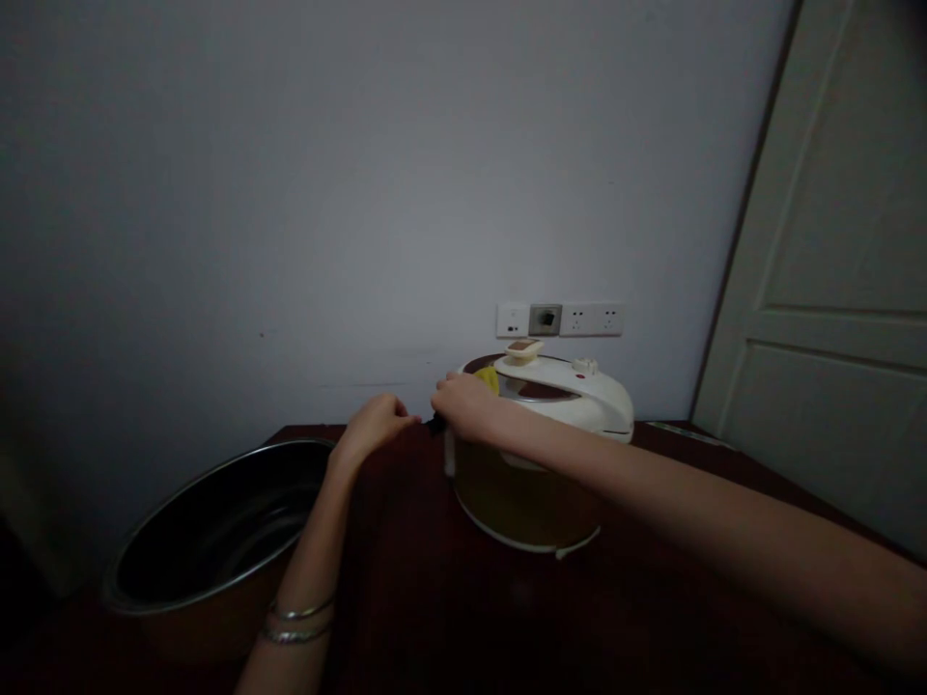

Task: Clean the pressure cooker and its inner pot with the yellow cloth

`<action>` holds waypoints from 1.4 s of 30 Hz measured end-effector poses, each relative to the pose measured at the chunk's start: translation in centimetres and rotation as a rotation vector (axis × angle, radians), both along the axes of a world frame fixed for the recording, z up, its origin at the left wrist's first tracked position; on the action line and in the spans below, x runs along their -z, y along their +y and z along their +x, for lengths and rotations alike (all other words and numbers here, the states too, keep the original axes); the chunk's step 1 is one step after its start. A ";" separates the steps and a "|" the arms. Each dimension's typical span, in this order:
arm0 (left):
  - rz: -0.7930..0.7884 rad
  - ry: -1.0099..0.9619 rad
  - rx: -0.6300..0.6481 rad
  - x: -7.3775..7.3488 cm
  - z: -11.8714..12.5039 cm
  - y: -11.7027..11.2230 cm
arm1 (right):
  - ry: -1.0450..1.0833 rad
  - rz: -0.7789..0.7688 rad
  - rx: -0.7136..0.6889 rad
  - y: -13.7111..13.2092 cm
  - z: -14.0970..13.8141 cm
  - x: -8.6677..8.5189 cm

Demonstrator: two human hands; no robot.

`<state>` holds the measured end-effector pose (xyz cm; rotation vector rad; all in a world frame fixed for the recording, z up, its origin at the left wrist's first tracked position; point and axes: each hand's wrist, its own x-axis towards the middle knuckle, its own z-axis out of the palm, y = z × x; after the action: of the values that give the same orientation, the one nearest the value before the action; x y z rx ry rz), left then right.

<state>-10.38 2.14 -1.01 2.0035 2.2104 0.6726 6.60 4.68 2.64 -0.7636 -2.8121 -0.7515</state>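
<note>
from the head view, we see the white-lidded cooker (532,497) standing on a dark red table (507,618), and we place everything else by it. our right hand (467,403) is at the cooker's upper left edge, its forearm crossing in front of the cooker; the fingers are curled, and a small black piece (435,423) shows just under them, though we cannot tell whether they grip it. a yellow thing (487,378) shows just behind that hand, against the cooker's lid (572,376). our left hand (377,423) hangs just left of the cooker, thumb and fingers drawn together toward the black piece; we cannot tell if anything is pinched there. two bracelets (298,635) circle that wrist. well left of the cooker we see a wide, dark-lined pot (217,521), partly covered by our left forearm. behind and above the cooker, a row of sockets (591,319) is set in the pale wall (348,193); to its right stands a panelled door (832,241).
</note>
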 end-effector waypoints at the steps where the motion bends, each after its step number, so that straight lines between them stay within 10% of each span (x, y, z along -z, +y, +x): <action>1: 0.011 0.010 -0.007 0.1 -0.1 0.1 | 0.021 0.052 0.038 -0.6 -0.5 0.9; 15: -0.100 -0.004 0.093 3.3 -0.1 3.4 | -0.080 0.151 -0.284 -2.0 3.8 20.0; 21: -0.110 0.040 0.078 3.5 0.7 3.5 | -0.041 -0.020 -0.356 -3.6 11.3 20.2; 29: 0.060 0.131 -0.107 2.4 2.7 2.4 | 0.315 -0.279 -0.042 -7.3 20.0 20.8; 42: 0.484 -0.403 0.136 2.3 6.0 3.1 | 0.730 -0.637 0.306 -8.0 21.9 21.0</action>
<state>-4.43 5.22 -3.35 1.9451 1.7776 1.5518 28.47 -3.36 -18.32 -1.2530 -2.2378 0.3927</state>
